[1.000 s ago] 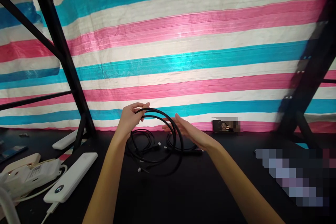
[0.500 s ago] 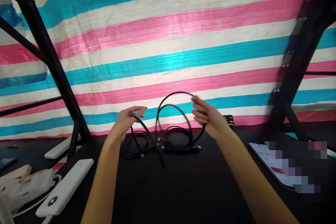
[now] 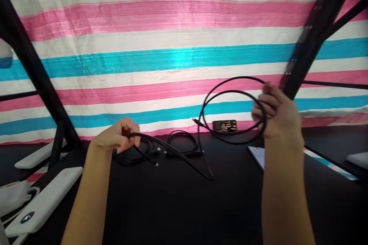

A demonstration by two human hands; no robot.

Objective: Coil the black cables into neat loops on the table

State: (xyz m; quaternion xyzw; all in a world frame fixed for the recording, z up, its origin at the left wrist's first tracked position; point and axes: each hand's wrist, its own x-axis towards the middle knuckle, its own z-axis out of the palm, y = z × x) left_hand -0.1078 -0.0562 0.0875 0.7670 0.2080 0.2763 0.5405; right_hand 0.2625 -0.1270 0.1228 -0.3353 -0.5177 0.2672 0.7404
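A black charging cable (image 3: 179, 153) runs between my two hands and sags toward the dark tabletop in the middle. My left hand (image 3: 122, 136) pinches one stretch of it, and a short end with a small metal plug pokes out below. Raised at the right, my right hand (image 3: 271, 109) is closed on loose loops of the same cable, whose other plug (image 3: 198, 122) hangs at the loops' left side. Behind it on the table lie two more coiled black cables, one coil (image 3: 132, 159) near my left hand and another coil (image 3: 182, 134) at the centre.
At the left lie a white power bank (image 3: 47, 201), another white slab (image 3: 37, 155) and a white device with a cord (image 3: 15, 197). A phone (image 3: 257, 155) is partly behind my right arm. A dark patterned case (image 3: 224, 126) rests against the striped sheet (image 3: 172, 57). Black frame posts (image 3: 313, 46) flank the table.
My hands have moved apart, the right one up and rightward with the loops. The cable between them is stretched longer. The view has turned slightly to the right.
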